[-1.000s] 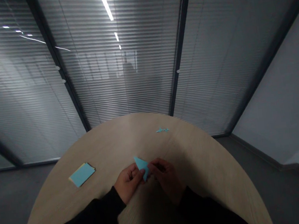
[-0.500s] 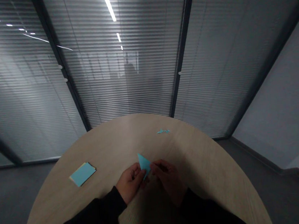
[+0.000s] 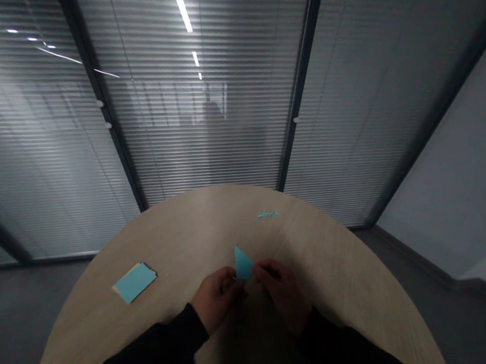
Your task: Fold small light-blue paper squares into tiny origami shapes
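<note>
In the head view, the left hand [image 3: 219,299] and the right hand [image 3: 282,295] meet above the near part of the bench [image 3: 337,265]. Their fingers curl inward and pinch a folded triangle of light-blue paper [image 3: 243,263] between them, its tip pointing up past the fingertips. Exactly how each finger grips is hidden. Well beyond and left of the left hand lies a small stack of blue paper sheets [image 3: 134,283]. Ahead of the right hand, near the bench's far edge, lies a small blue paper scrap [image 3: 267,214].
</note>
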Tool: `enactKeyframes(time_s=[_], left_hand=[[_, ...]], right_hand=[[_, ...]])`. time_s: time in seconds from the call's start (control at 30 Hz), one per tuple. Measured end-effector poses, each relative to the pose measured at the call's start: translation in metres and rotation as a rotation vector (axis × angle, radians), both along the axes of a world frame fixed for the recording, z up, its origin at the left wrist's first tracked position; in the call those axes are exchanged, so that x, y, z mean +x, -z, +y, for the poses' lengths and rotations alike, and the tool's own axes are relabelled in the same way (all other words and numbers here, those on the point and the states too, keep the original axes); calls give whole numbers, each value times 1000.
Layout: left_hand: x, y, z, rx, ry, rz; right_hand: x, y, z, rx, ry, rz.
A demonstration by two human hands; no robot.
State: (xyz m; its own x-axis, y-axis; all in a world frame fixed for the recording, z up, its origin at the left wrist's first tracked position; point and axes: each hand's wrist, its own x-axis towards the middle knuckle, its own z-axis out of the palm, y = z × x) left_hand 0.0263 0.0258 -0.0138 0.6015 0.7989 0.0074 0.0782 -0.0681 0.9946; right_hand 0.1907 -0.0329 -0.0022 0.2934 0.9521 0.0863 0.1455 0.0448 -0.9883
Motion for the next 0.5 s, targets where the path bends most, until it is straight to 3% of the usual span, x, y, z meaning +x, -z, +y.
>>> enactKeyframes(time_s=[0.5], left_hand=[[-2,1,-2,57,12,75]], right_hand=[[0,-1,-1,20,-1,2]])
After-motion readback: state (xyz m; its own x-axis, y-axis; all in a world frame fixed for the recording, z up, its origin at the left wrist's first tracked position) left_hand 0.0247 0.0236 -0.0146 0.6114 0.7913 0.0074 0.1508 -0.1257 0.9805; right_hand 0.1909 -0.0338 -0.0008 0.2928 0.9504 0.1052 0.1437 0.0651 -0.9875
